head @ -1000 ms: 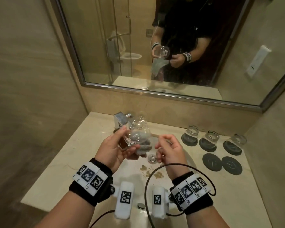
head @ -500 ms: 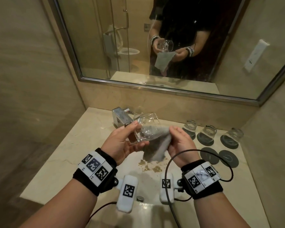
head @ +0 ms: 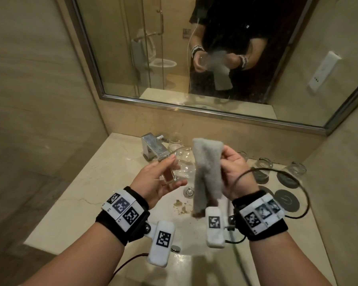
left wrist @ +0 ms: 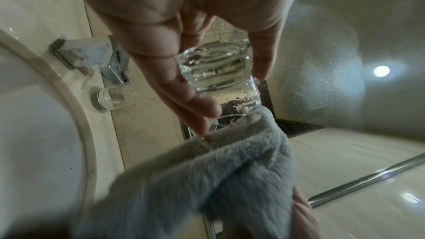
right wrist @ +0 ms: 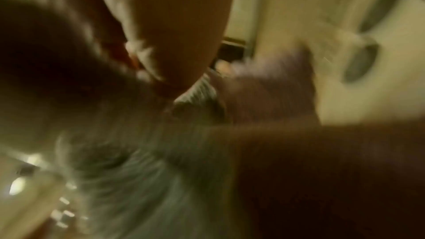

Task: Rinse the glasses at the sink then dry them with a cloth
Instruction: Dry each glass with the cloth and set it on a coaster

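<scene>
Nearby, faucet [head: 153, 148], upturned glasses [head: 265, 163] on coasters [head: 286, 200], cloth [head: 208, 172] fronting sink [head: 194, 234]

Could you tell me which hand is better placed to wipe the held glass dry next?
Right. The right hand already grips the cloth beside the glass, which the left hand is busy holding over the sink.

A pale marble counter [head: 74, 205] runs under the mirror, with a white basin [head: 186, 230] sunk into it and a square chrome faucet [head: 153, 149] standing at the basin's back edge. One clear glass [head: 175, 141] stands just behind the faucet. Along the right, dark round coasters [head: 286, 201] lie on the stone, and glasses [head: 297, 169] stand on some of them.
</scene>
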Motion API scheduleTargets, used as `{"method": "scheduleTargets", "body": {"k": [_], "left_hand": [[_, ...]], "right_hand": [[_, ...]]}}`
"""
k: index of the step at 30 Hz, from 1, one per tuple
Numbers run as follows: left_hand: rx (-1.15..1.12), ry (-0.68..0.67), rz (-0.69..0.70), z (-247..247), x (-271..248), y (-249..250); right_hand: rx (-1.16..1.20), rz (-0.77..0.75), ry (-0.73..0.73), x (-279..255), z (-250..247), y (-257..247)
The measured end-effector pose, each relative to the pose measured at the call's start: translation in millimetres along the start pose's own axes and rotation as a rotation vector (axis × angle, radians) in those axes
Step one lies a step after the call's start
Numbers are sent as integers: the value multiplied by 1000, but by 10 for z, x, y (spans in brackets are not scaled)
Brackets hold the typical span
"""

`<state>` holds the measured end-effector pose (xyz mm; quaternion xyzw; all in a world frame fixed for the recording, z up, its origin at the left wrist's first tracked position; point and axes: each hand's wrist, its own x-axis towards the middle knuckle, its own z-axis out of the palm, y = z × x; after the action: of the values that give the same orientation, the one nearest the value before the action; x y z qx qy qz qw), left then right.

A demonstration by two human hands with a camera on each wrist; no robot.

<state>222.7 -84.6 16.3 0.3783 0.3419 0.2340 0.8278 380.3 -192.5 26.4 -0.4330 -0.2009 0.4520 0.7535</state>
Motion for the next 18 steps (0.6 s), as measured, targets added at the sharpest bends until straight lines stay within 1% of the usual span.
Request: {"method": "scheduleTargets", "body": {"k": [2,4,6,7,8,9,11,12,14,15,16,18], "left_hand": [[-1,0,-9,4,1,-2],[-7,4,-27,-20,3,-20],[-16,-8,-34,-25,-3,-40],[-21,-15,-31,-17,-6,-45],[-20,-19,-22,-11,-4,-45],[-13,-23,-9,-3,-7,-38],[12,-41,20,-4,-5,-19],[24,-51,29,-14,-2,-17],[31,-57,27,-33,-7,-20],[34,-50,25,-39,-13,-21],[49,-38,28,-43,-16,-17],[126,-18,42,-56,-12,-6]], "right_hand": [[-227,-149,43,34,30,77],[-372,-291,74,77,25,137],[-518,-388,141,96,34,177],[-563,-399,171,99,41,205],[-570,-374,181,77,67,219],[-532,-307,175,51,87,241],[-368,-125,127,-17,154,279],[-327,-81,123,-45,175,296],[-449,-145,145,-67,188,317],[-527,-181,130,-86,201,325],[-593,-184,93,-110,210,323],[-628,-84,-23,-174,213,278]]}}
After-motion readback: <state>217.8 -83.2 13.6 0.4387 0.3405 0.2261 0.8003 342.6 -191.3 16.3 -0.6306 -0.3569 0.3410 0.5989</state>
